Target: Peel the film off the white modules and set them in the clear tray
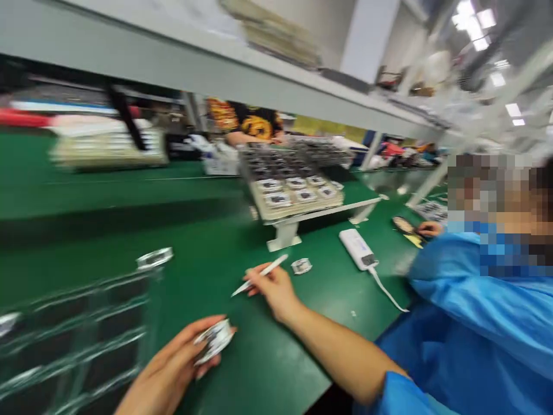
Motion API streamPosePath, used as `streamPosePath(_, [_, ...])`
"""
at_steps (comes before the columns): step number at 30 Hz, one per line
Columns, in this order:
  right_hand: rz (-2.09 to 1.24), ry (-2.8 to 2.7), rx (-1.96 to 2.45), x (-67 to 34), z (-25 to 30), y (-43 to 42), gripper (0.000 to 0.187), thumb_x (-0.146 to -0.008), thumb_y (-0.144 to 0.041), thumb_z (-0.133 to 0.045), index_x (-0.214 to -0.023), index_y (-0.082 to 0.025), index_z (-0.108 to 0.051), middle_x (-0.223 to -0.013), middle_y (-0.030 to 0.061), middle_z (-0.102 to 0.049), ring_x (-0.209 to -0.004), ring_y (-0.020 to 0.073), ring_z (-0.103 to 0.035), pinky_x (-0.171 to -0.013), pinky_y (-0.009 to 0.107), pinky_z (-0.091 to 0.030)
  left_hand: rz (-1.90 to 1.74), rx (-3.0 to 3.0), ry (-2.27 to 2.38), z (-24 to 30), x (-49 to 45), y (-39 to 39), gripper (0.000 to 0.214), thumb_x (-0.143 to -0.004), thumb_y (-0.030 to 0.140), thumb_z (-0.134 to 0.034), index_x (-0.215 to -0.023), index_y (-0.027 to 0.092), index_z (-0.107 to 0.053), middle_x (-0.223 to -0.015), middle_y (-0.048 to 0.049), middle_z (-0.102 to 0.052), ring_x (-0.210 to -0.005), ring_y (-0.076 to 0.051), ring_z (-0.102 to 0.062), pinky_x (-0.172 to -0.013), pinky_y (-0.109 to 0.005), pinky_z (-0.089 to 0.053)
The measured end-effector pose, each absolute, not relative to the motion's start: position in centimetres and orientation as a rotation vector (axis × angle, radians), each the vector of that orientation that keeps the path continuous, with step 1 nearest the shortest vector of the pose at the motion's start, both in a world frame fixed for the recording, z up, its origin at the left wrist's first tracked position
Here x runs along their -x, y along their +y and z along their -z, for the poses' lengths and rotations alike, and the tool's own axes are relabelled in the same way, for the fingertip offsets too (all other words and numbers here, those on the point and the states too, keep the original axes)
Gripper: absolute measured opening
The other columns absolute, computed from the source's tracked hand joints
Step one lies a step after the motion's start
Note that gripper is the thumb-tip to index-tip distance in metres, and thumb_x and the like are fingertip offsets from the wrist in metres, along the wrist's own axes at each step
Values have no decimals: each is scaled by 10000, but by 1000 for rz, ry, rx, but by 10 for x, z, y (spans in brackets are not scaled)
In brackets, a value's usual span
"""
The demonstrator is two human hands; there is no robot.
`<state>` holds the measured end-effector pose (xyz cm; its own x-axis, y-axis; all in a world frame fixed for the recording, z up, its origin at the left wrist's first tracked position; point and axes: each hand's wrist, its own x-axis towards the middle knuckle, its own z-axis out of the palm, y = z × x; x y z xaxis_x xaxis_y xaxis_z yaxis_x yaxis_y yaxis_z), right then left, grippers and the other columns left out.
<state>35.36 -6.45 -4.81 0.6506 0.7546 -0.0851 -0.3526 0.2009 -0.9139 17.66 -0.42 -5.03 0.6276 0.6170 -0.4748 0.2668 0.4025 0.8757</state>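
Low in the head view, my left hand (184,360) pinches a small square electronic part (215,341) with a silvery-white rim and a dark middle. Motion blur hides its details. To the upper right of it, my right hand (272,288) grips a slim white pointed tool (263,275) like a pen, its thin tip pointing down and left. The tip is apart from the part in my left hand. A similar small white-rimmed part (301,266) lies on the green table just beyond my right hand.
A raised stand (287,235) carries stacked trays of parts (298,196). A white power-bank-like device (358,249) with a cable lies right. At left are a black-celled tray (73,340) and a silvery piece (154,258). A blue-sleeved co-worker (479,294) sits right; a shelf (259,75) crosses above.
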Motion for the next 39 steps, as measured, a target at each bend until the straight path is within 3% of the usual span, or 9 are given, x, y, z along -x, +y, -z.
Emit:
streamPosePath(3, [-922,-365,1067,-344,64,-57,479,-569,-557,-883,-748,-183,-643,-678,-19,-699,-566,101,-626,-528,206,-504,-358,-1031,890,36,-164,-9,390,-658,427,-795,-971,201,-745,-794,-21,-721,-659,-180,-558,-577,-284,-421])
streamPosePath(5, [-965,-371,1044,-341,65,-63,447,-604,-529,-883,-762,-183,-648,-696,-15,-711,-586,95,-624,-552,199,-502,-375,-978,883,31,-170,-8,416,-642,416,-783,-974,170,-729,-793,-30,-708,-643,-165,-540,-576,-277,-402])
streamPosePath(14, [-825,-687,1164,-325,58,-81,239,-734,-386,-845,-798,-203,-705,-779,8,-753,-740,147,-692,-731,265,-535,-384,-848,813,32,-167,-6,407,-658,376,-769,-990,144,-726,-829,-34,-686,-655,-155,-549,-598,-282,-396])
streamPosePath(21, [-736,-915,1073,-321,59,-85,60,-818,-236,-781,-841,-238,-726,-840,18,-768,-771,171,-719,-688,286,-555,-371,-773,785,31,-169,-7,428,-638,407,-818,-963,143,-727,-838,-24,-667,-649,-142,-555,-586,-270,-395])
streamPosePath(25, [-609,-1085,1082,-321,55,-85,83,-820,-175,-777,-835,-248,-741,-835,25,-778,-810,185,-709,-766,324,-548,-357,-805,760,32,-169,-7,478,-652,453,-829,-1000,148,-711,-817,-7,-647,-654,-127,-536,-585,-252,-392])
streamPosePath(30, [-685,-992,1113,-324,54,-86,51,-831,-253,-772,-847,-240,-725,-852,30,-766,-809,185,-706,-762,320,-547,-368,-1018,787,37,-169,-6,427,-717,442,-760,-1031,167,-673,-791,-4,-653,-656,-139,-537,-595,-258,-396])
streamPosePath(39, [-837,-771,1234,-326,51,-83,257,-748,-420,-821,-768,-199,-691,-758,6,-684,-689,141,-617,-657,252,-504,-476,-1417,764,46,-167,-8,293,-783,370,-652,-1023,204,-676,-909,-52,-714,-784,-224,-617,-715,-327,-486])
